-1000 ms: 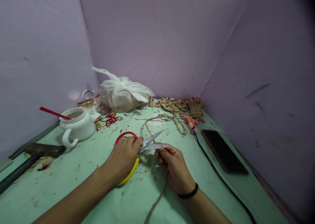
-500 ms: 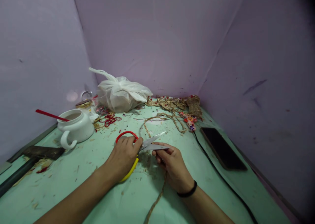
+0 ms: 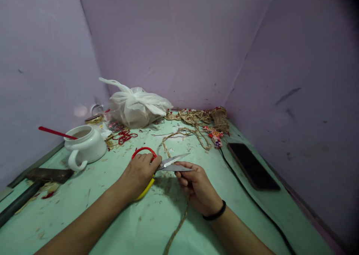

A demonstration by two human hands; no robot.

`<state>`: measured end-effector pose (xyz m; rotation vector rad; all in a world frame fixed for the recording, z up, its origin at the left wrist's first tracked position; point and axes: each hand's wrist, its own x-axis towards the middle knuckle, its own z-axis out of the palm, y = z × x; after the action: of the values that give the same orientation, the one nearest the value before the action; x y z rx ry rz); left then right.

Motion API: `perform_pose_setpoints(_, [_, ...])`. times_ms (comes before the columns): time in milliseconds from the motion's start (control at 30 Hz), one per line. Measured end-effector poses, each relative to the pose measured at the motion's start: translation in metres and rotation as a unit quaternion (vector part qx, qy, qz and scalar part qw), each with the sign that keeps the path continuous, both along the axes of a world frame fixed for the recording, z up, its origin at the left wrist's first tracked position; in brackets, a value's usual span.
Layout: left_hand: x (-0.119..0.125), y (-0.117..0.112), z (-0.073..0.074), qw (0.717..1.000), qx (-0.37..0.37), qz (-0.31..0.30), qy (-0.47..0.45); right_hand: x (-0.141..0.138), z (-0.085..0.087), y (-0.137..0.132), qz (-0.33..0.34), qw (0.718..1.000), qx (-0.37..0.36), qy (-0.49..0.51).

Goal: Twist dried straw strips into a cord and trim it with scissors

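Observation:
My left hand is closed around the scissors, which have one red and one yellow handle loop. Their blades point right and stand partly apart. The lower blade reaches to the fingers of my right hand, which wears a black band at the wrist. Pinched in my right hand is a braided jute cord; one length hangs from under the palm toward the near edge. More of the cord runs behind the scissors to loops on the table. What lies directly under the right fingers is hidden.
A white pot holding a red stick and a dark-headed hammer-like tool are at left. Behind lie a white plastic bag, red thread and a jute piece. At right are a phone and a black cable.
The view has shifted slightly. Both hands keep nearly the same pose, and the scissor blades remain apart beside the right fingers.

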<state>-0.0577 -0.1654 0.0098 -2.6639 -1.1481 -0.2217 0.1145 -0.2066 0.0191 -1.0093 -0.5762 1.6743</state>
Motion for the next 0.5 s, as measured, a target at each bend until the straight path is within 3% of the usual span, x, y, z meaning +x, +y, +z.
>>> perform_pose_setpoints(367, [-0.0031, 0.0032, -0.0012, 1.0, -0.021, -0.007, -0.02, -0.0011, -0.0026, 0.0, 0.018, 0.999, 0.032, 0.016])
perform_pose_setpoints(500, [-0.0082, 0.0046, -0.0014, 0.996, -0.04, -0.013, -0.073, -0.0001, -0.0029, 0.0008, 0.023, 0.999, 0.036, 0.022])
